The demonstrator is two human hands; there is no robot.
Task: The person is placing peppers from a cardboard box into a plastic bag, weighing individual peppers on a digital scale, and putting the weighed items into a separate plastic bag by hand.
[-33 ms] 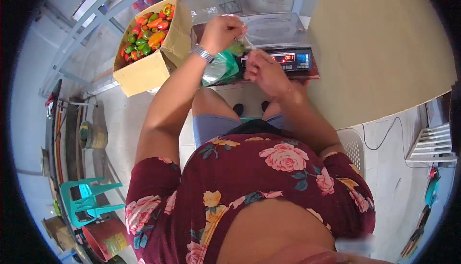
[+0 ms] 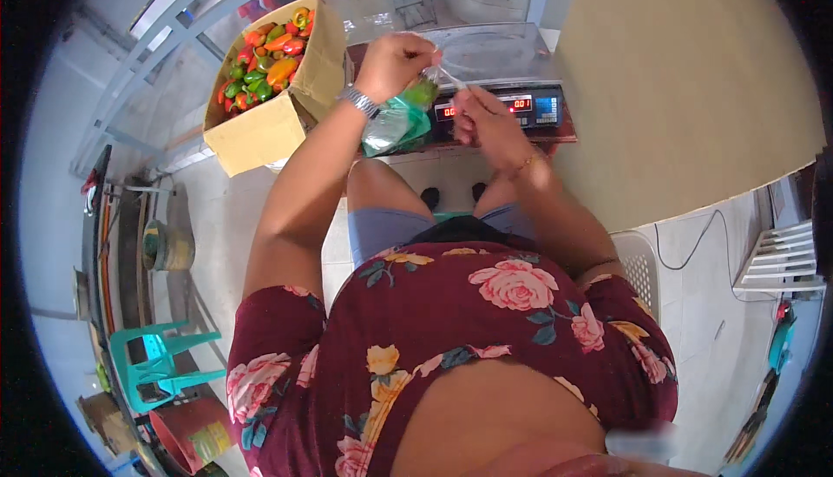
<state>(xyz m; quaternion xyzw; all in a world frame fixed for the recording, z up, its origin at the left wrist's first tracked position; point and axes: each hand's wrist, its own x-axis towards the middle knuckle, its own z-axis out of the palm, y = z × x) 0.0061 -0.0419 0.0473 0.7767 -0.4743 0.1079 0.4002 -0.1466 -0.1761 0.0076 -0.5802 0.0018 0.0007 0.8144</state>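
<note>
My left hand (image 2: 395, 67), with a metal-band watch at its wrist, is closed in a pinch on the gathered top of a clear plastic bag (image 2: 423, 91). Something green shows through the bag, likely a pepper. From that pinch the bag's twisted neck (image 2: 451, 79) stretches, thin and whitish, to my right hand (image 2: 493, 130), whose closed fingers grip its other end. Below my left hand lies a green and clear plastic packet (image 2: 395, 128). Just behind my hands stands a digital scale (image 2: 545, 108) with red lit figures, its flat pan (image 2: 495, 47) at the back.
An open cardboard box (image 2: 252, 138) of red, orange and green peppers (image 2: 267, 65) stands left of the scale. At right is a large tan board or tabletop (image 2: 685, 86). A teal plastic chair (image 2: 160, 360) and a red bucket (image 2: 178, 434) stand at lower left.
Both hands have shifted slightly, my right hand turning a little. More of the scale's red display shows between them. The bag's neck stays held between my hands.
</note>
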